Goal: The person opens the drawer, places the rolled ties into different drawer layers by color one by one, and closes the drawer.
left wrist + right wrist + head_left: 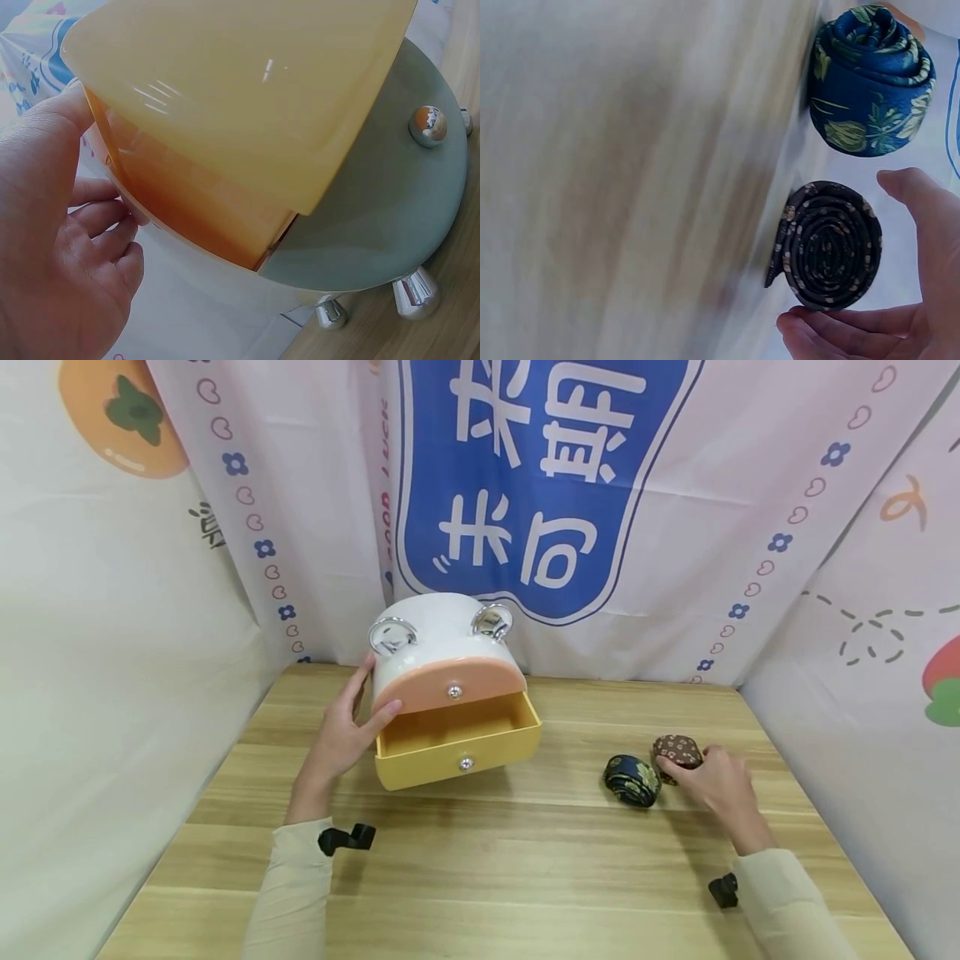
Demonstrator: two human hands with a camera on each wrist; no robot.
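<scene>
A rounded white drawer cabinet [437, 624] stands at the back of the table, tilted slightly, with an orange top drawer front [491, 675]. Below that, its yellow drawer [427, 766] is pulled out, and nothing shows inside. My left hand [339, 739] rests along the cabinet's left side, thumb stretched to the front and fingers against the side wall. On the right lie a rolled brown patterned necktie [829, 247] and a rolled dark blue floral necktie [870, 97]. My right hand [722, 785] is spread around the brown roll; fingertips touch its edge, while the thumb stands apart.
A green-grey lower front [367, 187] with a silver knob shows in the left wrist view, along with silver feet [415, 294]. Printed cloth [315, 527] hangs behind and beside the wooden table [487, 868]. Black camera mounts [347, 838] sit at both wrists.
</scene>
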